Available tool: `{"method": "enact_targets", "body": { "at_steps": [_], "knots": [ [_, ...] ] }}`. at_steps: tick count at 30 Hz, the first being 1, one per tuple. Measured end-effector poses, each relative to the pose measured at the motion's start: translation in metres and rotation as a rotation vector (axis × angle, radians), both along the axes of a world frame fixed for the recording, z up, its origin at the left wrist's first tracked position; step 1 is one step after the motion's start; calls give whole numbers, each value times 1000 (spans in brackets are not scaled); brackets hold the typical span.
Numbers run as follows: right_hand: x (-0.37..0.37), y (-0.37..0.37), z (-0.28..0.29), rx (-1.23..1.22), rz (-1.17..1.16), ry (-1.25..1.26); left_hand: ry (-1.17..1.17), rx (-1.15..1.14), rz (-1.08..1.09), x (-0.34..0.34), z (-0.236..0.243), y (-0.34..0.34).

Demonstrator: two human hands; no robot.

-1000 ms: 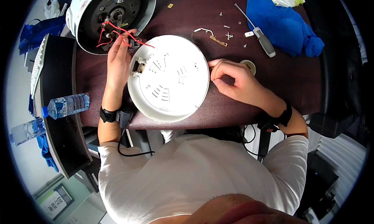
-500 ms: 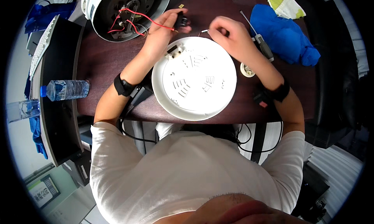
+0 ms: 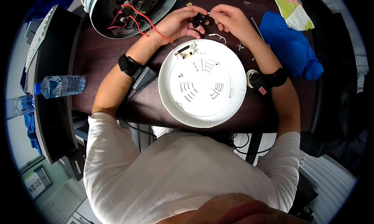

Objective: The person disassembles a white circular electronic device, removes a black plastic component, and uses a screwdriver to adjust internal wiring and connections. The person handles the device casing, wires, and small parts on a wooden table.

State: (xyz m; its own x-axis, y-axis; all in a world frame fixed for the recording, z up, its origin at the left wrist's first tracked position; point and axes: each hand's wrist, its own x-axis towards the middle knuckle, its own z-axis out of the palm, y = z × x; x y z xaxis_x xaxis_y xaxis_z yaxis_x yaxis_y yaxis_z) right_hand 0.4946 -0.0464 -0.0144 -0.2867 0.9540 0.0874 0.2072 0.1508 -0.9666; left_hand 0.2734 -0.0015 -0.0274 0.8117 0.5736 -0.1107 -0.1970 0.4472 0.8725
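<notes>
My left hand (image 3: 181,24) holds a small black plastic part (image 3: 199,20) between thumb and fingers, above the far edge of a round white plastic base (image 3: 202,109). My right hand (image 3: 231,23) is closed, its thumb and index finger pinching something tiny and pale against the black part; I cannot make out what it is. The base lies slotted face up, with a small fitting (image 3: 186,51) at its far left. Left of my hands, a round metal appliance housing (image 3: 174,1) lies tipped, its dark inside showing. Red wires (image 3: 145,18) run out of it across my left wrist.
A bent metal piece (image 3: 218,36) and small screws (image 3: 240,47) lie beyond the base. Blue cloth (image 3: 288,44) sits at the right, near a screwdriver shaft (image 3: 256,26). A cream ring (image 3: 250,78) is partly under my right wrist. A water bottle (image 3: 62,86) lies at the left.
My right hand has moved left and up to meet the black part in my left hand. The bent metal piece and screws now show beyond the base. The whole view has shifted slightly.
</notes>
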Motion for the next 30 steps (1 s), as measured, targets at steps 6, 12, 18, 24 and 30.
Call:
{"method": "enact_targets", "body": {
  "at_steps": [6, 12, 18, 24, 30],
  "knots": [
    [-14, 11, -6, -376, 44, 362, -28, -31, 81, -2, -4, 6],
    [-16, 10, -7, -482, 71, 466, -5, 38, 134, 1, -5, 2],
    [-15, 13, -10, -500, 91, 484, 33, 160, 263, 2, -5, 3],
    [-18, 14, -14, -440, 110, 400, 121, 253, 327, 5, -9, 2],
    [-22, 10, -8, -429, -5, 373, 148, 441, 385, 5, -12, 2]
  ]
}}
